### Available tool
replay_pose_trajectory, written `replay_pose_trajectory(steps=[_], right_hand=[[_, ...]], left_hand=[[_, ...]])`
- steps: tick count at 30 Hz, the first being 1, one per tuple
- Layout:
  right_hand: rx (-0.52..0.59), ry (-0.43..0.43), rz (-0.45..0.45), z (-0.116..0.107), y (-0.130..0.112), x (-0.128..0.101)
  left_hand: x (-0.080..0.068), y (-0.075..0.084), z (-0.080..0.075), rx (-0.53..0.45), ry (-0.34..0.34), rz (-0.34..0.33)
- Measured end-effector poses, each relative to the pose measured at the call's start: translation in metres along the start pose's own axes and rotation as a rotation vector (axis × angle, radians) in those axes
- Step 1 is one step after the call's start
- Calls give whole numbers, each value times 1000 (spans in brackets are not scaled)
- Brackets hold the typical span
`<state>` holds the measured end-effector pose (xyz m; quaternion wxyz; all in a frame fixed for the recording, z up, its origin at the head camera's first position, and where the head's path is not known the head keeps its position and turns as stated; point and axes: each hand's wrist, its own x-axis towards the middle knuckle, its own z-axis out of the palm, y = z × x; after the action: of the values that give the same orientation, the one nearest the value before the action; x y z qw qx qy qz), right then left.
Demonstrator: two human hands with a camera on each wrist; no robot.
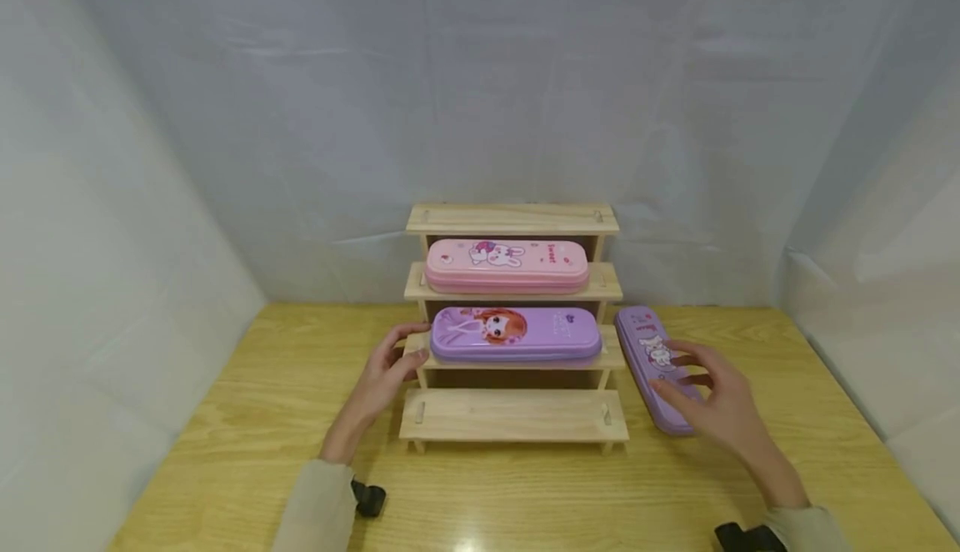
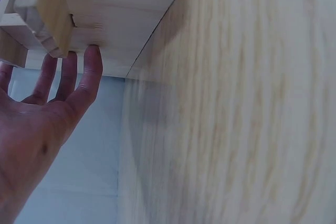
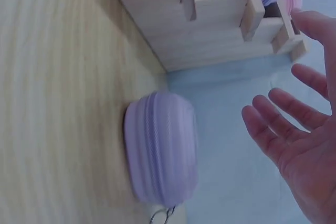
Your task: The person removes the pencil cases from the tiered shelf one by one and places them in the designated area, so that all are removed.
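Observation:
A four-step wooden display rack [image 1: 513, 414] stands on the table. My left hand [image 1: 386, 377] is at its left end beside the second step from the bottom; in the left wrist view its slightly bent fingers [image 2: 92, 69] touch the rack's side panel. On that step lies a purple pencil case [image 1: 517, 335] with a red-haired doll picture. One step higher lies a pink pencil case [image 1: 506, 264] with a rabbit. To the right, my right hand [image 1: 716, 393] hovers with spread fingers over a lilac zippered pencil case [image 3: 163, 148], which lies slantwise on the table; the hand holds nothing.
The top step [image 1: 513, 218] and the bottom step of the rack carry nothing. A pale cloth backdrop [image 1: 517, 77] hangs behind and on both sides of the wooden table [image 1: 540, 494]. A small metal ring [image 3: 164, 214] hangs from the lilac case's zipper.

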<state>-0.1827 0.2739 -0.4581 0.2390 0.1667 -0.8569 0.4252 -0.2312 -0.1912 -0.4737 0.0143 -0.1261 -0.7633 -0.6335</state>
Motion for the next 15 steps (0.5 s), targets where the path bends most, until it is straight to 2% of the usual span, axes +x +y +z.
replay_pose_trajectory(steps=[6,15], right_hand=[[43,-4,-124,10,-9,16],[95,15,-209,27,-29,35]], left_hand=[[1,1,1,0,3,0],[0,2,1,3,-3,-7]])
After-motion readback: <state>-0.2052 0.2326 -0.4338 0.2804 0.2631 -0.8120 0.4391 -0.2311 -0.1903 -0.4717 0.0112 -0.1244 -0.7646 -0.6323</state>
